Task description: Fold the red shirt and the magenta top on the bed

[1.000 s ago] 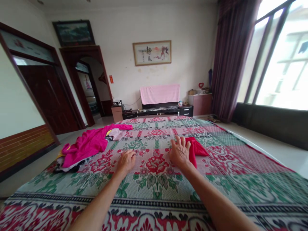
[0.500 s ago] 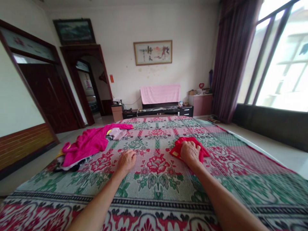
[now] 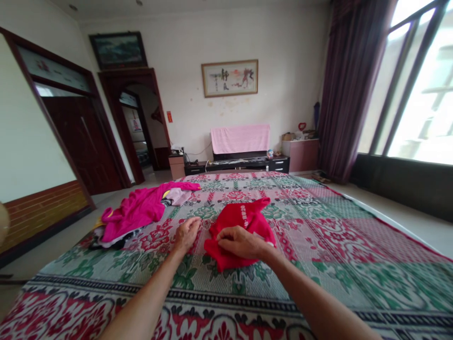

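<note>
Dragging red cloth [image 3: 238, 222] leftward, right hand [image 3: 239, 242] now beside left hand [image 3: 186, 232]

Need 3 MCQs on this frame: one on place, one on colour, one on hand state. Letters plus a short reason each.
1. Where does the pink clothes pile lie?
A. the bedspread's left edge
B. by the window
C. on the TV stand

2. What colour is the garment under the right hand?
A. green
B. red
C. white

3. How is the left hand?
A. holding a hanger
B. raised in the air
C. resting on the bedspread beside the garment

Answers: 1 A, the pile lies at the left edge; 2 B, the cloth is red with white lettering; 3 C, it rests loosely curled, with nothing in its grip.
</note>
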A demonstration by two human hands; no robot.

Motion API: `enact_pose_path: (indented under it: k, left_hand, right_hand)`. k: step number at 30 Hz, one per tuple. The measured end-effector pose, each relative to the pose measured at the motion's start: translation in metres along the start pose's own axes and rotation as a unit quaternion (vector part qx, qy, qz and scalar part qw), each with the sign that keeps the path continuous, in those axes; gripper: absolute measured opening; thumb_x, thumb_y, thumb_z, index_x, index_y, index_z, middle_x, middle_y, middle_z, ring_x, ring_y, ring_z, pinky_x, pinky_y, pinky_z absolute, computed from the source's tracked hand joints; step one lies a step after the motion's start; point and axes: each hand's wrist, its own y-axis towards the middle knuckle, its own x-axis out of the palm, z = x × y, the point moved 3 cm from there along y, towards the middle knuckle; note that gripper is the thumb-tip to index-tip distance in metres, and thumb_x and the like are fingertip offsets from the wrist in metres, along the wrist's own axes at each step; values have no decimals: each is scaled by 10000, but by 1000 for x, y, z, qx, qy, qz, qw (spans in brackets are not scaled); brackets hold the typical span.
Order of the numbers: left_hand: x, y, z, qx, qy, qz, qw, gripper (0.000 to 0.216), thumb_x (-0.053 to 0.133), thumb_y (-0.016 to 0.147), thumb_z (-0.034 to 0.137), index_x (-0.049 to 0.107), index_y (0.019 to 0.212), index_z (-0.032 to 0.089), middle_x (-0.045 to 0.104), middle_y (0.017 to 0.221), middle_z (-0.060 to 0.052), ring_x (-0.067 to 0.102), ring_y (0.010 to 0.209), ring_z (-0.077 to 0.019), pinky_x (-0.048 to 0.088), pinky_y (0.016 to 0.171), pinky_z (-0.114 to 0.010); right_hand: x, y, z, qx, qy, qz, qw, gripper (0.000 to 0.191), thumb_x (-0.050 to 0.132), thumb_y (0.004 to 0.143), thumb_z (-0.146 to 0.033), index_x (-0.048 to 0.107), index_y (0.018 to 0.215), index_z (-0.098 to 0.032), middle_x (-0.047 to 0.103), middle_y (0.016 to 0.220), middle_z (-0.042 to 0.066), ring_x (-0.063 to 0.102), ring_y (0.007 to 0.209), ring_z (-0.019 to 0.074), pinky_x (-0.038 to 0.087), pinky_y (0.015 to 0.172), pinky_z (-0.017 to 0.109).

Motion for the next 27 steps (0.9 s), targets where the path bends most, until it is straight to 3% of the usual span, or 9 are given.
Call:
enact_pose_path:
  k: [2, 6, 8, 14, 18, 21, 27]
  left_hand:
    - [0, -1, 2, 2, -12, 2, 1000, 281, 505, 779, 333, 697, 936, 201, 720, 969, -48, 650, 930, -199, 489, 852, -306]
    - [1, -3, 8, 21, -7, -11, 1000, 255, 511, 750, 278, 701, 902, 200, 724, 932, -40, 660, 878, -188, 500, 833, -303]
    - [2, -4, 10, 42, -8, -27, 999, 257, 515, 725, 230, 701, 898, 192, 721, 939, -41, 656, 884, -184, 499, 840, -306]
    - [11, -8, 16, 168, 34, -108, 979, 291, 549, 669, 144, 702, 914, 182, 701, 964, -59, 621, 944, -185, 466, 906, -314]
    - [18, -11, 18, 207, 75, -119, 968, 239, 518, 687, 133, 701, 830, 187, 695, 956, -63, 600, 970, -194, 432, 931, -327]
    - [14, -9, 18, 159, 68, -98, 980, 209, 487, 700, 148, 680, 769, 189, 696, 860, -45, 614, 861, -178, 457, 834, -301]
    - [-3, -6, 30, 18, -67, -48, 996, 200, 498, 688, 273, 658, 759, 177, 670, 702, -1, 601, 682, -152, 446, 661, -250]
  right_hand:
    - [-5, 0, -5, -6, 25, 5, 1000, 200, 450, 834, -242, 632, 788, -173, 640, 726, 11, 528, 611, 95, 396, 554, 202]
    - [-27, 0, 11, 17, -82, 203, 975, 172, 462, 800, -208, 627, 773, -171, 629, 667, 2, 505, 560, 85, 372, 530, 199]
    - [-30, -1, 21, 30, -151, 239, 959, 165, 469, 774, -181, 634, 769, -170, 617, 622, -6, 493, 529, 84, 357, 523, 202]
    - [-16, -5, 21, 42, -220, 144, 964, 183, 482, 766, -186, 664, 784, -191, 663, 671, 20, 564, 581, 108, 377, 559, 219]
    - [-8, -8, 14, 125, -259, 75, 955, 188, 560, 751, -356, 674, 759, -207, 643, 645, 23, 524, 553, 121, 337, 516, 243]
    - [-5, -10, 14, 160, -285, 33, 944, 238, 603, 701, -411, 672, 802, -207, 635, 692, 27, 511, 581, 125, 305, 506, 246]
    - [-4, -11, 15, 133, -334, -40, 932, 151, 581, 640, -262, 646, 755, -188, 597, 661, 15, 444, 553, 104, 224, 478, 245]
